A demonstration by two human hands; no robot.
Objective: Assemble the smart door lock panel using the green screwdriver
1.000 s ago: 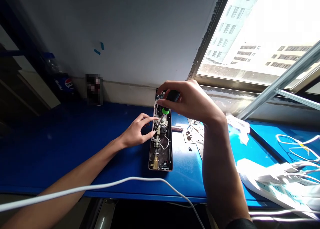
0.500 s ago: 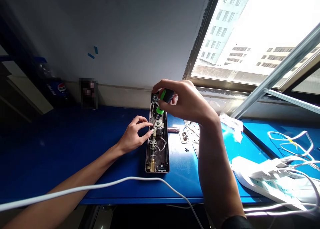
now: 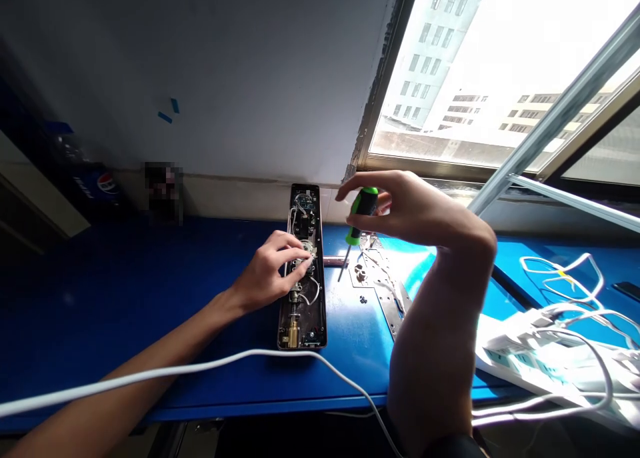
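Note:
A green-and-black screwdriver (image 3: 363, 210) is in my right hand (image 3: 400, 208), fingers curled round its handle. Its tip points down over the table, right of an opened door lock housing (image 3: 323, 305) and apart from it. The long, dark housing lies lengthwise away from me, showing wires, metal parts and a brass cylinder (image 3: 293, 335) at its near end. Over the middle of the housing is my left hand (image 3: 275, 265), thumb and forefinger pinched together. Whatever is between those fingertips is too small to make out, and the hand hides part of the mechanism.
Right of the housing lie a metal plate with wires (image 3: 385, 291) and small dark screws (image 3: 363, 300). A white power strip (image 3: 525, 361) with cables is at the right. A white cable (image 3: 200, 365) crosses the front. At the back left stands a Pepsi bottle (image 3: 100, 185).
My right hand has lifted the screwdriver out of the housing and moved it to the right. My left hand stays over the housing, its thumb and forefinger now closed together.

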